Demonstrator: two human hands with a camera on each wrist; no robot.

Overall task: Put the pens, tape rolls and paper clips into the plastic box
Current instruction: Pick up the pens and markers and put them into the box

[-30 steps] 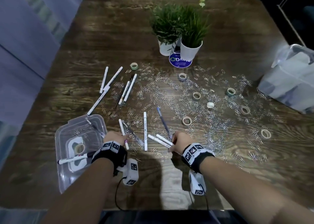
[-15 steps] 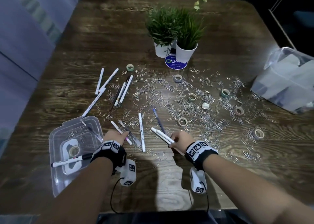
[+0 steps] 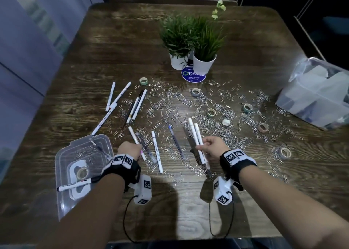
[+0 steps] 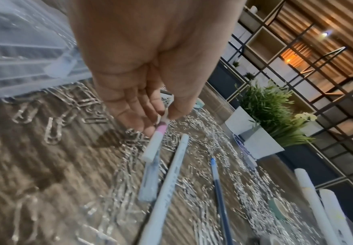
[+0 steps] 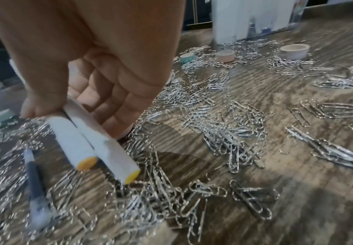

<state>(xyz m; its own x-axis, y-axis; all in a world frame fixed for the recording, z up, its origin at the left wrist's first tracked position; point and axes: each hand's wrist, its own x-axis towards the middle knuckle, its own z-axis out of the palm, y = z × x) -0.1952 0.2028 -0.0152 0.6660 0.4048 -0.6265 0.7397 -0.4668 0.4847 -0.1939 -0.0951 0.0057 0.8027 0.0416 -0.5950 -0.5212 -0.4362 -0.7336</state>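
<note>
Right hand: the right hand pinches two white pens side by side between thumb and curled fingers, lifted off the table near its front edge; the wrist view shows both white barrels ending in yellow caps.
Left hand: the left hand grips one white pen near a pink band, thumb against fingertips, seen close in the wrist view; the pen's far end slants down toward the tabletop.
Plastic box: a clear plastic box sits at the table's front-left corner, just left of the left wrist; inside lie a tape roll, a black-capped white marker, a clear pen and a few clips.
Loose pens: between the two hands lie a white pen, a clear pen and a blue-capped dark pen; a further cluster of white and dark pens lies toward the left edge, beyond the box.
Paper clips: silver paper clips carpet the table's middle and right side, thick under the right hand.
Tape rolls: small tape rolls stand scattered among the clips, from the middle to the right edge, well apart from both hands.
Background: two potted plants stand at the table's centre toward its far edge; a second, cloudy container rests at the right edge.
</note>
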